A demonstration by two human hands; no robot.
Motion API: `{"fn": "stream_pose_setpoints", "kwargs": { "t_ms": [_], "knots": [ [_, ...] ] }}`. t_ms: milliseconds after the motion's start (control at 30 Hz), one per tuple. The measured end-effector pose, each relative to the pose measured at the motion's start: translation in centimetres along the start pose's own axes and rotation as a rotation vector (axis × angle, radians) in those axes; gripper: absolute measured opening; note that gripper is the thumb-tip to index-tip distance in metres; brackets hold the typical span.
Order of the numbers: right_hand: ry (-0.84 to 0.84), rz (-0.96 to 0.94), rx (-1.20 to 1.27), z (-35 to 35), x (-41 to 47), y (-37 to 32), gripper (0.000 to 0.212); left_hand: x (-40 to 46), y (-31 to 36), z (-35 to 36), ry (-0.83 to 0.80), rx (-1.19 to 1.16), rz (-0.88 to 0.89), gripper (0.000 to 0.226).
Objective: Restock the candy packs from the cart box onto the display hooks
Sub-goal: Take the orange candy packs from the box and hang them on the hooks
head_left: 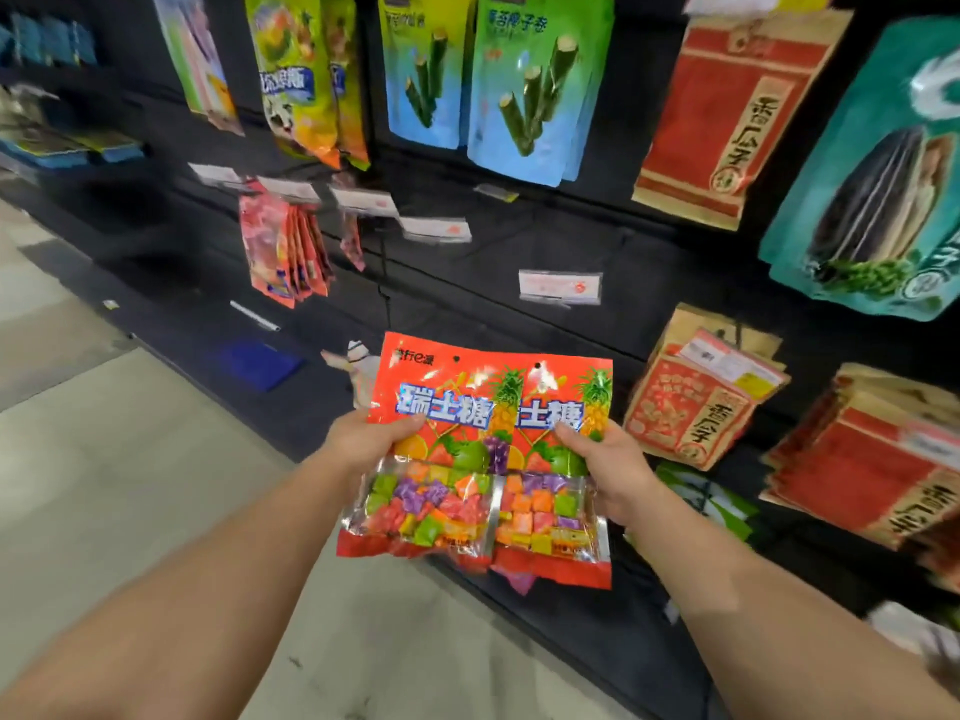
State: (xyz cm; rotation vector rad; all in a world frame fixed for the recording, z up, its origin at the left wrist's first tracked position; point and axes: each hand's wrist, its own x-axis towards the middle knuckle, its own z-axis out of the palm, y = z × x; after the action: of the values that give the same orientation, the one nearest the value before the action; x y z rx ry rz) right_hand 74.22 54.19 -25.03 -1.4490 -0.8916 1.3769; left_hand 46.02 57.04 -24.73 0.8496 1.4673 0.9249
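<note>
Both my arms reach forward. My left hand (363,439) grips the left candy pack (431,459), thumb on its front; my right hand (605,470) pinches the right candy pack (556,491) overlapping it. I hold both upright before the black display wall (519,241), below its price tags (560,286).

A black display wall (571,241) hung with snack bags (524,80) stands over pale floor (104,459).
</note>
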Motion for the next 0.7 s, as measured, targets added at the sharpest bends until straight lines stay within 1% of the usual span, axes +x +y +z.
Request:
{"fn": "stream_pose_setpoints", "kwargs": {
  "t_ms": [67,133,233,267,400,533,700],
  "knots": [
    [0.044,-0.031,0.005,1.2,1.3,0.6,0.039,2.8,0.9,-0.8,-0.054,0.031,0.006,0.033],
    [0.106,-0.057,0.005,2.4,2.1,0.5,0.045,5.2,1.8,-1.2,-0.109,0.048,0.01,0.028],
    [0.22,-0.059,0.08,3.6,3.0,-0.2,0.041,7.9,2.7,-1.3,-0.175,0.024,-0.009,0.012],
    [0.241,-0.056,0.103,3.7,3.4,-0.4,0.042,8.8,2.9,-1.4,-0.195,0.018,-0.014,0.011],
    [0.28,-0.069,0.157,3.8,4.8,-0.8,0.023,11.1,3.0,-1.6,-0.235,0.004,-0.041,0.02],
    [0.282,-0.113,0.136,3.7,5.8,-1.3,0.02,12.3,2.7,-1.3,-0.232,0.015,-0.062,0.033],
    [0.311,-0.144,0.099,3.1,6.3,-2.0,0.019,12.2,2.7,-0.5,-0.216,0.016,-0.094,0.034]
  ]
}}
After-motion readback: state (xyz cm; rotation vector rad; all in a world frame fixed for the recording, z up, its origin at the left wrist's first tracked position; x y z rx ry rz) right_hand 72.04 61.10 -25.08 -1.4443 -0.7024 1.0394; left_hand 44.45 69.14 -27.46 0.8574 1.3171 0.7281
